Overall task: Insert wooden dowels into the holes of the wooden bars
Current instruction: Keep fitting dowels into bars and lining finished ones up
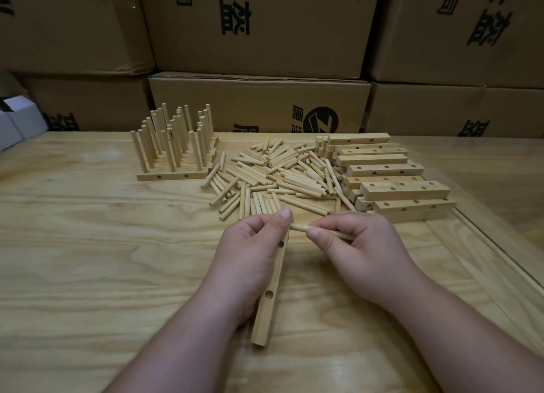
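With the left hand (pixel 250 245) gripping a bar (pixel 269 292) and the right hand (pixel 353 239) pinching a dowel (pixel 300 227), a tilted entry could jam it in the hole.

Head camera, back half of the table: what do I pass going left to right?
White boxes → finished bars with upright dowels → loose dowel pile → stack of empty drilled bars.
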The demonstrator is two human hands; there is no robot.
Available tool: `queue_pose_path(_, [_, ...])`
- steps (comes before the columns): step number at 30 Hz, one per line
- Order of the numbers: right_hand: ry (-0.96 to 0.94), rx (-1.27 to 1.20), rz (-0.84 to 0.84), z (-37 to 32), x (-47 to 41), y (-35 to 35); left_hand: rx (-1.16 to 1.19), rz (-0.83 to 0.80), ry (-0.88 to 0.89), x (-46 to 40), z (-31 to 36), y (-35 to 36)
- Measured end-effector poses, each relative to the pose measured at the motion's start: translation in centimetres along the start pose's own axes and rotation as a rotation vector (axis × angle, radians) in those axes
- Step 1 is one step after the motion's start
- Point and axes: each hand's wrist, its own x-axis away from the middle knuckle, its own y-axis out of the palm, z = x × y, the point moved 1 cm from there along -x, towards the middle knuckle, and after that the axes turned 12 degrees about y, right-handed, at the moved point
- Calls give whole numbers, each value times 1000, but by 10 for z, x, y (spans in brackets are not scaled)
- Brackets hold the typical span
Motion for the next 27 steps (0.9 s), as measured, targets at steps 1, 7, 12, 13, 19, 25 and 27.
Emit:
queue_pose_path(1, [29, -20, -19, 0, 0, 0, -11, -2, 1, 0, 0, 0])
queue_pose_path(7, [138, -106, -86, -1, -2, -3, -6, -42, 2, 2, 2, 0])
queue_pose_path(12, [133, -140, -54, -1, -1, -2, 19, -51, 7, 2, 1, -1])
queue_pose_path(13, [127, -163, -12, -1, 0, 0, 35, -50, 4, 1, 1, -1])
queue_pose_path(19, [85, -305, 190, -1, -5, -5, 95, -9, -71, 0, 4, 1])
queue_pose_path(25, [231, -66, 213, 22, -12, -9, 267, 155, -158, -5, 8, -2])
queue_pose_path(27, [253, 136, 157, 25, -14, -6, 318, 169, -182, -6, 8, -3])
